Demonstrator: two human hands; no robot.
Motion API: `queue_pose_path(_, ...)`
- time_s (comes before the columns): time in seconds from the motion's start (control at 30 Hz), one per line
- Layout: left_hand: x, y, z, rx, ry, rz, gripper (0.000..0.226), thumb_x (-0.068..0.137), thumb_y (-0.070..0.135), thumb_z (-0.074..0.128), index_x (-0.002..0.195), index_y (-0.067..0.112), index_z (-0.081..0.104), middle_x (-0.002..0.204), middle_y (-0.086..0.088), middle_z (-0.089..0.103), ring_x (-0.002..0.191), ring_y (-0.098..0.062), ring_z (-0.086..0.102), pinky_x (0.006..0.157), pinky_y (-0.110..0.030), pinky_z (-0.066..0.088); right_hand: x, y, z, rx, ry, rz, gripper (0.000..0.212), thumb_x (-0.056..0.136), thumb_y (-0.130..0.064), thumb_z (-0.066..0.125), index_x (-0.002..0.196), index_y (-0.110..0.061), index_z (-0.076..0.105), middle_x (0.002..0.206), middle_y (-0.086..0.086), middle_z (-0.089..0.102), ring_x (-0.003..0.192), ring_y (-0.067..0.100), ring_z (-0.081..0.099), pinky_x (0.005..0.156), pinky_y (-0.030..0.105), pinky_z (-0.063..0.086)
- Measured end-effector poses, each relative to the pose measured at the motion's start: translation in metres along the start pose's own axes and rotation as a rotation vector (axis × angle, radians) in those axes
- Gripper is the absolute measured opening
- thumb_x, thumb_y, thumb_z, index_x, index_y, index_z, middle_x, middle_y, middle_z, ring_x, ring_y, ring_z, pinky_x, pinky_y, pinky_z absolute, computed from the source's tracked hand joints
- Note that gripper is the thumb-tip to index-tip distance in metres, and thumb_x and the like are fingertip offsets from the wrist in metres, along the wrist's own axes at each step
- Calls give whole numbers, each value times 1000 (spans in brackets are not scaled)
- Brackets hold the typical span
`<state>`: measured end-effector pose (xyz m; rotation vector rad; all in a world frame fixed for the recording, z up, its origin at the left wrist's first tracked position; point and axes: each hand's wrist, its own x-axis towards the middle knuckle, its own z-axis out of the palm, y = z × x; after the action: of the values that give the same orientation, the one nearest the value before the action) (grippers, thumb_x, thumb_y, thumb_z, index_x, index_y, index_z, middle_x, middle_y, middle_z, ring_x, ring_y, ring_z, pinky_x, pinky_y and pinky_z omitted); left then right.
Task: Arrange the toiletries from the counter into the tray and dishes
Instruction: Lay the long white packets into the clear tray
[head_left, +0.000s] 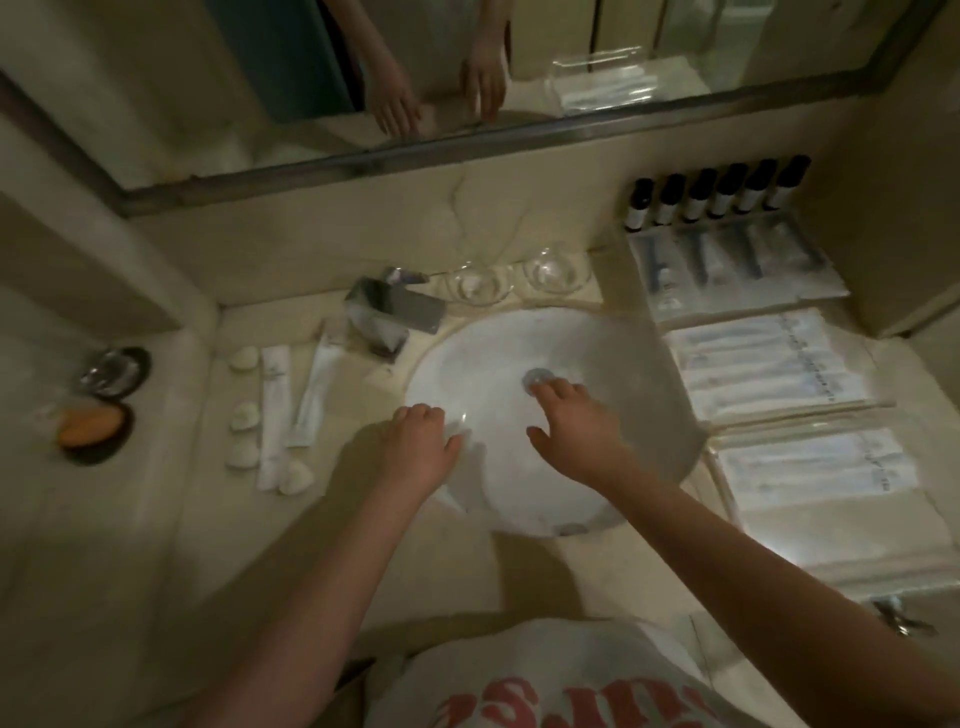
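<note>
Toiletries: two long white sachets (274, 415) and four shell-shaped soaps (244, 415) lie on the desk (208, 545), out to the far side of the left grip (421, 441) and well apart from the right grip (576, 421).
Left grip: knuckles up over the rim of the sink (493, 353), fingers curled downward. A glassy blur shows under the fingertips, perhaps a clear dish, and I cannot tell whether anything is held.
Right grip: released, fingers spread and holding nothing, above the basin. Its fingertips are close to the drain (535, 378).
Tap (395, 312): a square metal one on the desk, beyond the left grip.
Glass dishes (475, 286): two clear ones side by side at the back rim of the sink, beyond both grips.
Bottles (717, 200): six small dark-capped ones upright in a row against the wall, far beyond the right grip and to its outer side.
Packets (769, 364): clear-wrapped and lying flat in batches from just in front of the bottles towards the person, all on the outer side of the right grip.
Dark dishes (93, 431): two on the desk, further out from the left grip than the soaps. One carries an orange bar, the other something shiny.
Mirror (208, 78): on the wall beyond both grips, showing two hands reflected.
</note>
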<state>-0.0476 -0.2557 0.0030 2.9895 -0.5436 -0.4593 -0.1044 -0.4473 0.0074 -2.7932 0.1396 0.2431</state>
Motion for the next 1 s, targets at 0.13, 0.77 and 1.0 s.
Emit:
queue_pose_path(0.13,-5,-69,2,-32,-14,-181,43,91,38,46,123,10,52,127,-10,53,119,-30,46,95,-38,40,31,-57,16,-27,-137,-132,57,89,-32,53,141,-18,32,142,9,40,125,30,43,94,42,46)
queue_pose_path(0.77,76,-264,-26,-92,-42,-432,44,88,42,46,121,13,52,129,-11,45,120,-30,36,95,-41,36,179,-247,95,-275,-415,-345,63,94,-46,43,148,-25,19,159,6,5,143,34,14,110,49,26)
queue_pose_path(1.0,106,-263,-18,-152,-101,-486,51,83,48,55,118,11,54,126,-12,52,119,-30,42,96,-41,36,183,-236,111,-91,-138,-162,51,94,-22,47,141,-11,30,153,13,20,137,36,25,105,47,37)
